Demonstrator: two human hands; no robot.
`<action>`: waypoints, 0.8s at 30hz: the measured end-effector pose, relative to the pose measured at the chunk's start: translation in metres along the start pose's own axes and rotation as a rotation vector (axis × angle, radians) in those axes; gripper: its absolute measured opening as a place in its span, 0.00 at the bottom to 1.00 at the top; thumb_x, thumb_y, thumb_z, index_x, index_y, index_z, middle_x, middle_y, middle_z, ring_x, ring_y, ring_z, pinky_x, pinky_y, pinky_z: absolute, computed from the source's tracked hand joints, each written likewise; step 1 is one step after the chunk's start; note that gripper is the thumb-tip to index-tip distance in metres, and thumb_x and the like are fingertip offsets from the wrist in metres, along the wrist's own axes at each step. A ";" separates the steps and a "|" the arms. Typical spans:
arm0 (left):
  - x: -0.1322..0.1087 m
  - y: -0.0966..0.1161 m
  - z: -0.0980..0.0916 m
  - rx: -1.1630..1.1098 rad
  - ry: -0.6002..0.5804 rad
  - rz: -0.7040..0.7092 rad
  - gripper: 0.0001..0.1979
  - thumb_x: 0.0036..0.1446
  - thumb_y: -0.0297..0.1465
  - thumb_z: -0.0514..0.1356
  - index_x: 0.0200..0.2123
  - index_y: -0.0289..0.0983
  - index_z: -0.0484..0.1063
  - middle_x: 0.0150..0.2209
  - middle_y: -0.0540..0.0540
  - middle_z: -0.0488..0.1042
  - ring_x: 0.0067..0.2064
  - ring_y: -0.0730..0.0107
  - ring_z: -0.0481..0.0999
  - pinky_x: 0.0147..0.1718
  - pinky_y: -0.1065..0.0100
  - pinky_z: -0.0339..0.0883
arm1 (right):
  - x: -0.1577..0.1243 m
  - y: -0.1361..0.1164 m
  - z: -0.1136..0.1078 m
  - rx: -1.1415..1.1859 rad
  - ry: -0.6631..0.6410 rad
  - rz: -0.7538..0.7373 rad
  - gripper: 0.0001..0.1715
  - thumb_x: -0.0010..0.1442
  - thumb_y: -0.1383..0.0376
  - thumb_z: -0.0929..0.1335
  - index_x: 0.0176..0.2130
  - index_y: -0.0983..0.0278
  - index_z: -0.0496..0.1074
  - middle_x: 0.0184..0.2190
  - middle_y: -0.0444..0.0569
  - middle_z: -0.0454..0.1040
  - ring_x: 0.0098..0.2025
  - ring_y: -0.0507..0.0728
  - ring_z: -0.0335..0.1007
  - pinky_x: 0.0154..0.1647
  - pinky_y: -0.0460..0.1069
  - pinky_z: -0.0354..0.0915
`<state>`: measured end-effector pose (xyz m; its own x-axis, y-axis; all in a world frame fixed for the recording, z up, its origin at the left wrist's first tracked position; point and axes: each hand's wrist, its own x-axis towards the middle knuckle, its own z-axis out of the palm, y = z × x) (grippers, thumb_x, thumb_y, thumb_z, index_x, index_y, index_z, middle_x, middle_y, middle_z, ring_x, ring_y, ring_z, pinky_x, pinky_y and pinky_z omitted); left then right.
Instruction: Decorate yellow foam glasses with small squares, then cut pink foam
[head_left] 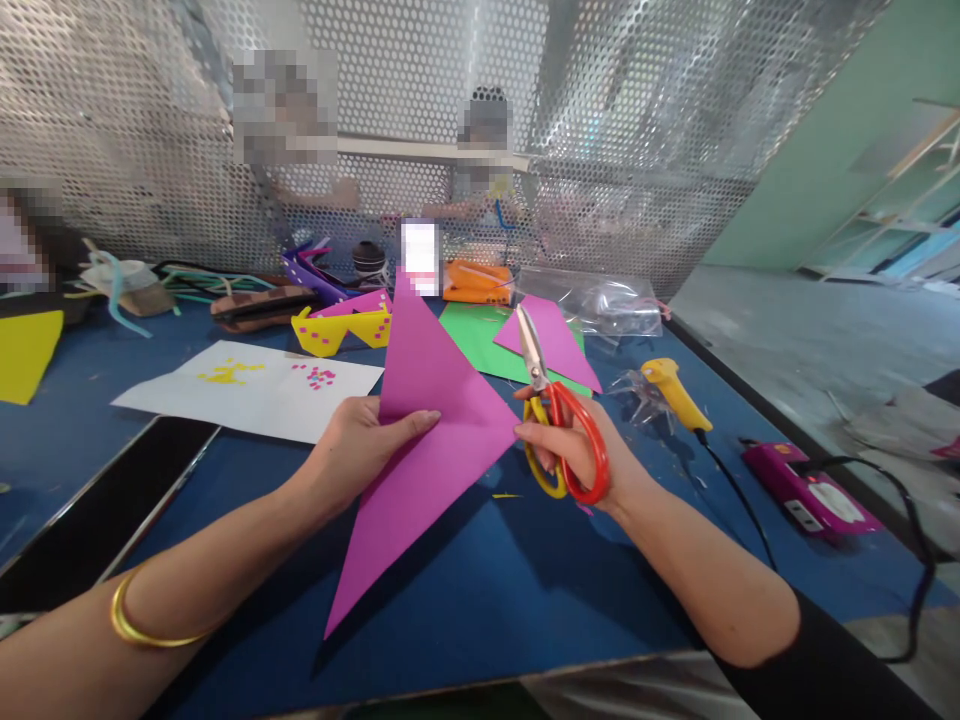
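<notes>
My left hand grips a purple triangular craft sheet by its left edge, thumb flat on top. It is held raised over the blue table, one point toward me and another pointing away. Red-and-yellow-handled scissors hang in my right hand, blades up and slightly parted, clear of the sheet. The right thumb and finger also pinch the sheet's right corner. Behind it lie another purple piece and a green sheet. A yellow paper-like mask shape with pink dots stands to the left.
White paper bears small yellow and pink bits. A yellow glue gun and a purple power strip with black cables sit on the right. Orange pieces and clear plastic lie before the perforated metal screen; people show beyond.
</notes>
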<state>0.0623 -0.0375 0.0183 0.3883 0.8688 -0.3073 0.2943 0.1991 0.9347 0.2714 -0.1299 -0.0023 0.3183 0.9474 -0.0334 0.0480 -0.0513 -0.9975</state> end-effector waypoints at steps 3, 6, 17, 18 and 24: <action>0.003 -0.001 -0.003 0.001 0.011 0.021 0.15 0.46 0.42 0.70 0.31 0.36 0.80 0.24 0.46 0.79 0.22 0.67 0.75 0.17 0.71 0.65 | 0.002 -0.002 -0.007 0.018 0.040 -0.039 0.23 0.49 0.59 0.74 0.43 0.62 0.67 0.15 0.34 0.66 0.16 0.50 0.62 0.18 0.46 0.59; 0.003 -0.002 -0.004 0.017 -0.012 0.028 0.15 0.46 0.42 0.70 0.30 0.36 0.80 0.24 0.47 0.79 0.22 0.68 0.75 0.18 0.72 0.65 | 0.005 0.000 -0.009 0.018 0.050 -0.058 0.27 0.47 0.57 0.76 0.44 0.61 0.67 0.25 0.41 0.74 0.27 0.54 0.73 0.25 0.49 0.65; 0.005 -0.004 -0.001 0.040 -0.046 0.006 0.15 0.46 0.40 0.70 0.32 0.35 0.80 0.28 0.43 0.81 0.26 0.64 0.78 0.22 0.69 0.69 | 0.003 0.009 -0.002 -0.176 0.048 -0.115 0.28 0.41 0.56 0.79 0.40 0.61 0.70 0.24 0.39 0.71 0.24 0.52 0.64 0.28 0.50 0.60; 0.005 -0.005 -0.001 0.034 -0.056 0.010 0.15 0.46 0.40 0.70 0.32 0.35 0.80 0.29 0.42 0.81 0.26 0.63 0.78 0.22 0.69 0.69 | 0.004 0.009 -0.003 -0.186 0.060 -0.113 0.29 0.40 0.56 0.79 0.40 0.61 0.70 0.23 0.39 0.71 0.23 0.51 0.62 0.27 0.50 0.59; 0.005 -0.007 0.002 0.000 -0.100 0.008 0.13 0.46 0.39 0.71 0.30 0.35 0.80 0.28 0.45 0.81 0.26 0.66 0.78 0.23 0.70 0.69 | 0.006 0.013 -0.001 -0.146 0.034 -0.085 0.29 0.38 0.57 0.80 0.39 0.61 0.71 0.23 0.39 0.71 0.24 0.51 0.61 0.27 0.49 0.58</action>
<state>0.0642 -0.0352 0.0101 0.4758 0.8207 -0.3163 0.2909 0.1925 0.9372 0.2747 -0.1248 -0.0153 0.3394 0.9390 0.0552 0.2122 -0.0193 -0.9770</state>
